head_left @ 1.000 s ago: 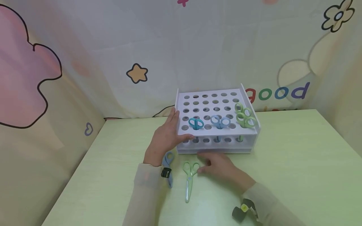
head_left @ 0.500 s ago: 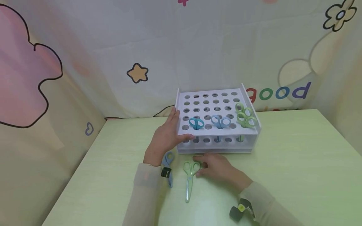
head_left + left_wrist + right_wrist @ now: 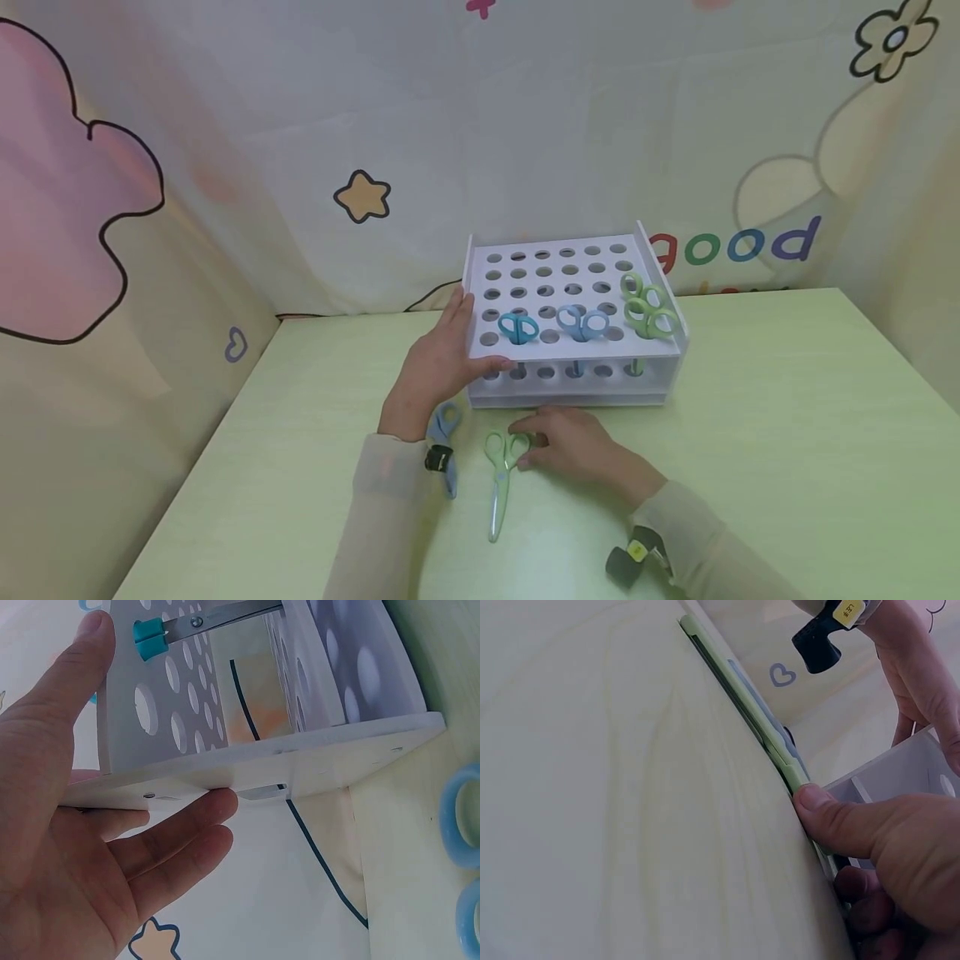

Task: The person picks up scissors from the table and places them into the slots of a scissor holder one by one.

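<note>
My left hand holds the left side of a white rack with rows of round holes. In the left wrist view its thumb lies at the front edge and its fingers press the outer side panel. My right hand has thumb and forefinger around the right handle loop of light green scissors, which lie flat on the table, blades toward me. Blue scissors lie beside the left wrist, partly hidden by it. Teal scissors, light blue scissors and two green pairs stand in the rack, handles up.
The pale green table extends to both sides of the rack. A printed cloth hangs close behind the rack. Dark wrist-camera mounts stick out from both wrists.
My right hand has shifted slightly left, and its fingertips have closed in on the green scissors' handle. The left hand and the rack stay in place.
</note>
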Tool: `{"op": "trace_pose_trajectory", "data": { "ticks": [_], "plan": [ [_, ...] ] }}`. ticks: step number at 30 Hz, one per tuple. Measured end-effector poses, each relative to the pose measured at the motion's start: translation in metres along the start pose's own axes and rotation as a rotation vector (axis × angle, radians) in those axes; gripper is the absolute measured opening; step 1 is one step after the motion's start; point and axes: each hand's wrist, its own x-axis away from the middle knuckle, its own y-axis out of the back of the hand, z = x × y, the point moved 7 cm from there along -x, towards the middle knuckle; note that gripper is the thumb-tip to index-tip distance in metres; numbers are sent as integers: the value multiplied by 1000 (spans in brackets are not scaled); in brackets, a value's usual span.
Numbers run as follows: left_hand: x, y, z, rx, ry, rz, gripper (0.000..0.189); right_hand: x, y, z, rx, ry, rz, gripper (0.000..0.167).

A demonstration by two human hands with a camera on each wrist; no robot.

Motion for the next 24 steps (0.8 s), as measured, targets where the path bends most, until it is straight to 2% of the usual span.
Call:
{"op": "trace_pose_trajectory", "data": {
  "ticks": [6, 9, 12, 19, 24],
  "plan": [
    [1, 0, 0, 14, 4, 4, 116, 1, 0, -4, -30, 1, 0, 39],
    [1, 0, 0, 17, 4, 1, 116, 2, 1, -8, -103, -16, 3, 37],
    [2, 0, 1, 21, 9, 4, 116, 4, 1, -13, -240, -58, 17, 34],
    [3, 1, 0, 18, -3, -10, 115, 10, 5, -26, -670, -204, 99, 33],
    [3, 1, -1, 28, -9, -12, 115, 9, 14, -30, -821, -225, 70, 33]
  ]
}}
